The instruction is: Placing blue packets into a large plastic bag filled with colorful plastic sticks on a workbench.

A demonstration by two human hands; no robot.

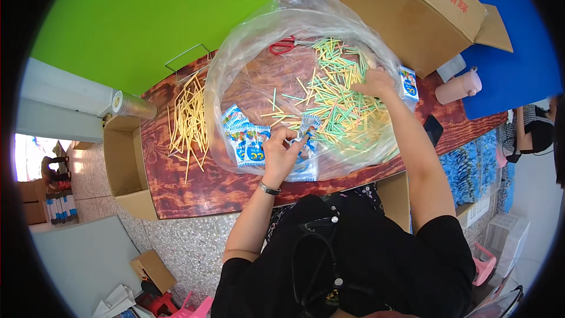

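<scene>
My left hand (282, 150) pinches a small blue-and-white packet (310, 123) between thumb and fingers, near the front of a large clear plastic bag (226, 76) spread on the table. More such packets (248, 141) lie flat just left of that hand. A loose heap of thin yellow and green sticks (338, 94) fills the bag's right half. At the heap's right edge, my right hand (376, 84) touches the sticks, thumb apart from the fingers; the fingertips are partly hidden. Red-handled scissors (282, 45) lie behind the heap, with the blades partly covered.
Plain yellow sticks (189, 118) are piled left of the bag on the reddish wooden table (176, 191). A cardboard box (406, 15) stands at the back right. Beside it are a pink bottle (459, 86) and a dark phone (432, 129). Stacked cups (134, 105) lie at the left edge.
</scene>
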